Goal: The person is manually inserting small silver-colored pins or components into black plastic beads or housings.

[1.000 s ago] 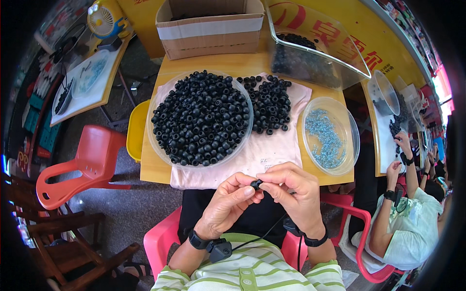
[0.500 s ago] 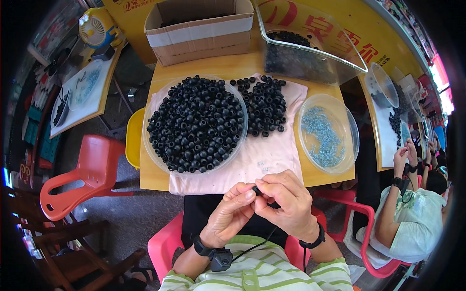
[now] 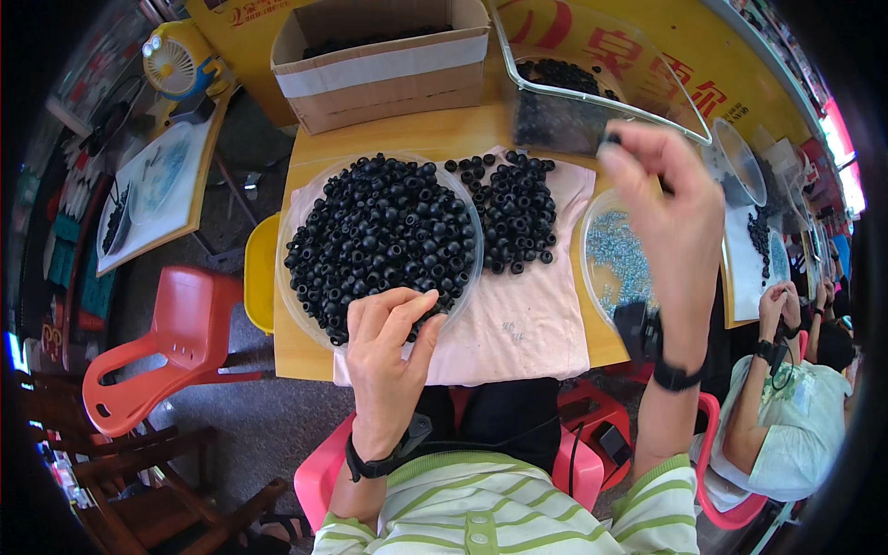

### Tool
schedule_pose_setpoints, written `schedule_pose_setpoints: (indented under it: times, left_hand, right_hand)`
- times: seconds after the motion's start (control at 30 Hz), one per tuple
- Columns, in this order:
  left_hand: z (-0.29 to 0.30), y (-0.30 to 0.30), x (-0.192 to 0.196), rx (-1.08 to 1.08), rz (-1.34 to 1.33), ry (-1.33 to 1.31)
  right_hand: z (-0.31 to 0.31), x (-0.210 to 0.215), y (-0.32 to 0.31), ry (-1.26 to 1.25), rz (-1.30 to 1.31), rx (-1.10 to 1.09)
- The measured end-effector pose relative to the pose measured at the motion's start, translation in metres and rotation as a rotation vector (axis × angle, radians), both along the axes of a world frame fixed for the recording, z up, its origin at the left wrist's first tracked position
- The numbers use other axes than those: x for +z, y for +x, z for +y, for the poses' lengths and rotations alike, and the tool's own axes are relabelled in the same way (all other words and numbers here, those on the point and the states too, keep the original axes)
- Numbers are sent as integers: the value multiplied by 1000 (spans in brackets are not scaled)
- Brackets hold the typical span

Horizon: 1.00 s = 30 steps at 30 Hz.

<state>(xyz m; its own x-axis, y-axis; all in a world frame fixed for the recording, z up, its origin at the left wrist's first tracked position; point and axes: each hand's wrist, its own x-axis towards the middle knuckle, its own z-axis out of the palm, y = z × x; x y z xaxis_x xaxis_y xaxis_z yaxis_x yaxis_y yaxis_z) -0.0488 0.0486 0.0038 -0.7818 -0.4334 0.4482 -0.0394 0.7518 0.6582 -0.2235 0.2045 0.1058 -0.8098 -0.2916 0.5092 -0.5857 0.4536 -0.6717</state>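
A shallow clear round tray (image 3: 479, 264) heaped with black beads (image 3: 379, 231) sits on a pale pink cloth. My left hand (image 3: 384, 347) rests at its near right rim, fingers curled in a pinch at the beads; what lies between thumb and forefinger is hard to make out. My right hand (image 3: 671, 185), slightly blurred, is raised in front of the clear plastic bin (image 3: 606, 100), a black bead (image 3: 611, 139) at its pinched fingertips. A looser group of black beads (image 3: 518, 213) lies on the cloth (image 3: 536, 342) right of the tray.
Partly behind my right forearm is a round clear container (image 3: 589, 277) of small pale-blue beads. A cardboard box (image 3: 384, 88) stands at the back. Left are a yellow container (image 3: 262, 277), a red chair (image 3: 190, 319) and a side table with a fan (image 3: 173, 63). Another person (image 3: 786, 421) works at right.
My hands, together over the cloth's near edge with a black bead, have parted. The left moved to the tray's near rim; the right swung up and right towards the clear bin, holding a bead.
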Motion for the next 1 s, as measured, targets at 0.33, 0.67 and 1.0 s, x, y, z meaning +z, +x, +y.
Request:
schedule_pose_setpoints:
  times: [0.33, 0.67, 1.0]
  left_hand:
    - [-7, -7, 0, -88, -184, -102]
    - [-12, -6, 3, -98, -226, -79]
    - [-9, -6, -1, -112, -59, -18]
  right_hand:
    - [-6, -24, -112, 465, 59, -279]
    - [20, -12, 27, 267, 15, 180]
    - [45, -120, 90, 357, -141, 304]
